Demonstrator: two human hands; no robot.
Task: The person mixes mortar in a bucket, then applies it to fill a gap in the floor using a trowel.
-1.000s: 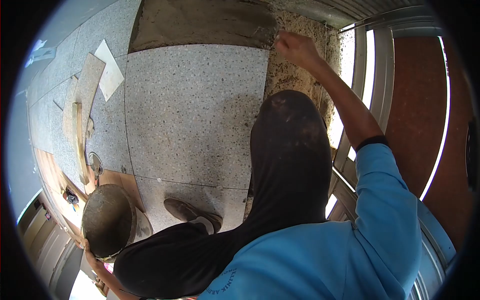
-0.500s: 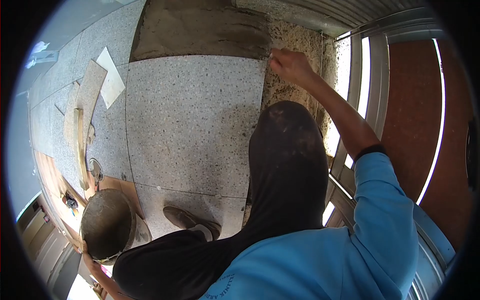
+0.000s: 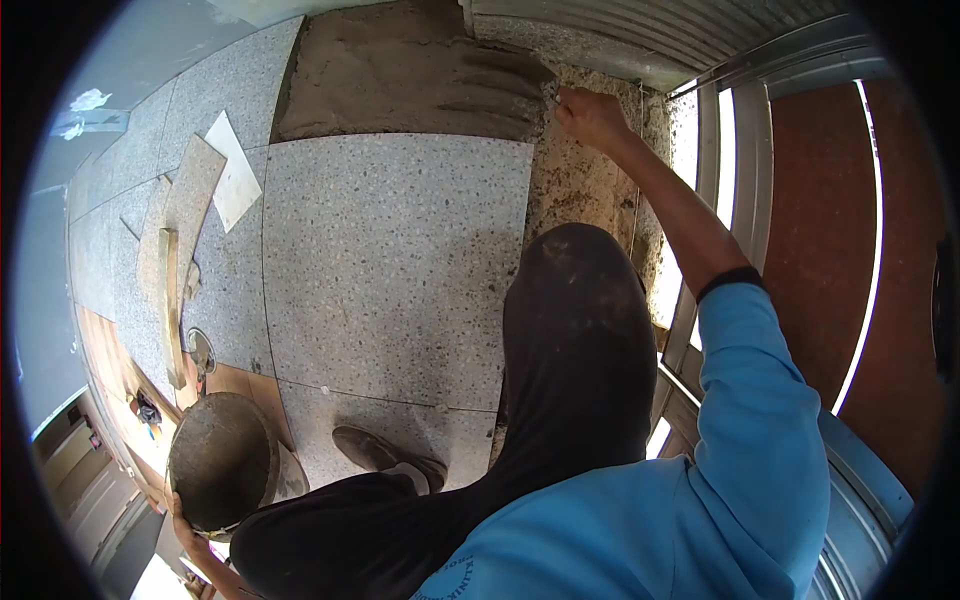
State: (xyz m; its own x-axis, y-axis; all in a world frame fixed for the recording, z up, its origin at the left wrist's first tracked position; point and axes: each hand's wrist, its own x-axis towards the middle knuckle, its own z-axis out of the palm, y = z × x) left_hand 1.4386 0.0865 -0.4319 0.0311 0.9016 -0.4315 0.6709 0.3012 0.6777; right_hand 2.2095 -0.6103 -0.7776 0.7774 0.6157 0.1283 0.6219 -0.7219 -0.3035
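Observation:
At the top right, my right hand (image 3: 590,115) has its fingers curled at the edge of the wet grey mortar (image 3: 400,80); something small and blurred shows at the fingertips, too unclear to name. My left hand (image 3: 180,522) grips the rim of a round, mortar-stained bucket (image 3: 222,460) at the lower left. The bucket's dark inside faces up, and I cannot make out its contents. Below the mortar lies a large speckled tile (image 3: 390,260). Rough bare ground (image 3: 580,185) runs along the tile's right edge.
Left of the tile lie cut tile strips (image 3: 192,190), a white piece (image 3: 236,175) and a wooden bar (image 3: 168,300). A trowel (image 3: 201,352) rests by the bucket. My shoe (image 3: 370,447) is on the floor, and a metal frame (image 3: 740,160) stands on the right.
The floor and bucket appear slightly lower in view. My right hand has moved slightly right along the mortar's edge, where the surface shows fresh streaks. My left hand remains on the bucket.

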